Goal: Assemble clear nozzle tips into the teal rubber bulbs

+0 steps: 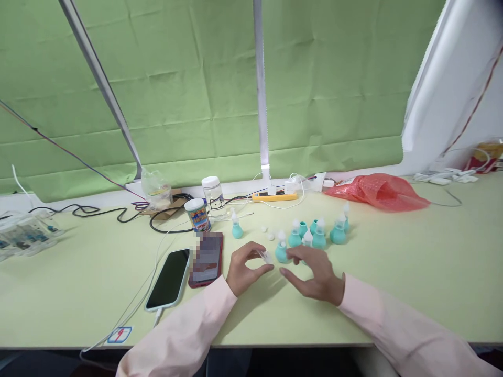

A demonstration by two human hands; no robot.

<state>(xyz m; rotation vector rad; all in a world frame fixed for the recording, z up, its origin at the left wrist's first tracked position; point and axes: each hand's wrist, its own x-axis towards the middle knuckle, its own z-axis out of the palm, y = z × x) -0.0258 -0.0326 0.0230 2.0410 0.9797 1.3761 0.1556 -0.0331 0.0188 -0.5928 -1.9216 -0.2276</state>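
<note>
Between the thumb and fingertips of my left hand (245, 271) is a small clear plastic tip (267, 257). My right hand (317, 275) is held just to its right, thumb and fingers apart, with nothing seen in its grasp. Behind my right fingertips stands a teal squeeze bulb (281, 254) with a clear tip, like a nasal aspirator. Several similar bulbs are grouped behind my right hand, among them a tipped one (319, 241) and a bare-necked one (302, 228); my hand partly hides another. A single tipped bulb (237, 230) stands farther left. Small whitish pieces (271, 236) lie between.
Two phones, one black-screened (168, 280) and one red-edged (206, 259), lie left of my hands. Behind them stand a printed can (198, 215) and a clear jar (214, 196). A yellow power strip (275, 197) and red plastic bag (377, 192) lie at the back. Cables cross the left side.
</note>
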